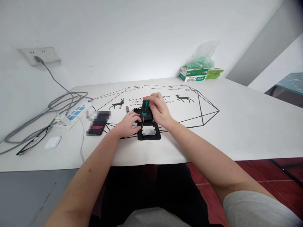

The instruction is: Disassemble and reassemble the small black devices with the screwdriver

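My right hand is closed round the green-and-black handle of a screwdriver. The screwdriver stands nearly upright, its thin shaft pointing down at the left side of an opened black electronic device. A silvery metal plate with a small yellowish square shows inside the device's near half. Behind it lies the device's other black half, partly hidden by my hands and the screwdriver. My left hand grips the device's left edge, thumb and fingers on either side of the shaft. Whether the tip sits in a screw is too small to tell.
A small purplish screwdriver handle lies behind my left hand. To the left are a phone, a power strip with coiled cable, glasses and a white case. Green-and-white boxes with a plastic bag stand at the back right.
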Motion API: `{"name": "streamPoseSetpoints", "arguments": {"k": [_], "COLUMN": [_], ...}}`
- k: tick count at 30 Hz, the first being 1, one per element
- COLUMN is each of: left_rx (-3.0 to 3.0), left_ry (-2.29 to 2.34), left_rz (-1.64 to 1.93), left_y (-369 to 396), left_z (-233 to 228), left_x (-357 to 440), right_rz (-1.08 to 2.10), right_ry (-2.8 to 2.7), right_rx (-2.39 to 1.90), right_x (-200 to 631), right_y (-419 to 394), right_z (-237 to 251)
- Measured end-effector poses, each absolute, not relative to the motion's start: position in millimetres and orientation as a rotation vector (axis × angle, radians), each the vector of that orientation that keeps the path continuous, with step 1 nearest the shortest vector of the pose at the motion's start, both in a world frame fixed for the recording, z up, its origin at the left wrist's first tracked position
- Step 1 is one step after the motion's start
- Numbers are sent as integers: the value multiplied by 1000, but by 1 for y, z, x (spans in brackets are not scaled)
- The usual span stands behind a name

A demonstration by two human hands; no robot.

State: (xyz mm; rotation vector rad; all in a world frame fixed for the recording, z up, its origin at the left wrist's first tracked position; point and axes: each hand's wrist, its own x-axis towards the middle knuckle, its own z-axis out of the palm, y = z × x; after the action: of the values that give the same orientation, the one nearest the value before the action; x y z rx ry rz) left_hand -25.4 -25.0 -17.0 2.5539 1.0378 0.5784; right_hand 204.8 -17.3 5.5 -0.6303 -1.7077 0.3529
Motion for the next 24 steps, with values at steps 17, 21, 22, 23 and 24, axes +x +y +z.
{"name": "streamPoseSetpoints", "arguments": {"k": [17,21,22,23,24], "left_rx": [2447,2451,2461,2469,2475], "left_ry": [1596,1670,1677,1688,1703], "left_rz": [657,664,668,669,668], "left_y": [-7,-3,-2,-1,0], "left_z": [-32,-38,-39,-41,-42], "left_x": [-31,-36,-37,-38,-39], "right_rz": [874,727,645,561,489], "right_ry": [-1573,-1645,-1667,-1683,-1690], "right_rx": [-595,-610,-626,-639,-646], "right_x": [203,206,206,207,208], "right_y": [-15,-19,-19,-19,-18], "right_z": [-5,-1,0,1,2]}}
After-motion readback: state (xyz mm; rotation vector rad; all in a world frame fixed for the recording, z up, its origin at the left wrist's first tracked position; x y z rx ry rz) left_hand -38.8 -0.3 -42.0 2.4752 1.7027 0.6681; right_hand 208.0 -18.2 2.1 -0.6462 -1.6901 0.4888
